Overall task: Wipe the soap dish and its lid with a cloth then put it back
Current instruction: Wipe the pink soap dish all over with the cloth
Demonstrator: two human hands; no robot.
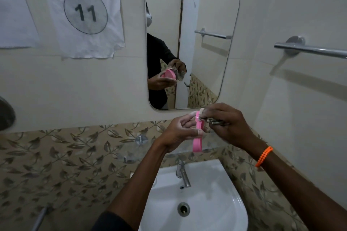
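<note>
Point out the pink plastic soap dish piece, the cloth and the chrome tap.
Pink plastic soap dish piece (197,143): head view, lower edge below the left hand.
Cloth (216,121): head view, bunched part under the right hand's fingers.
Chrome tap (181,171): head view, upright body.

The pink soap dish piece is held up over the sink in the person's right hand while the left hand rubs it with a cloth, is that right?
Not quite: the hands are swapped. In the head view the left hand holds the pink soap dish piece up over the sink, and the right hand, the one with the orange wristband, rubs it with the cloth.
</note>
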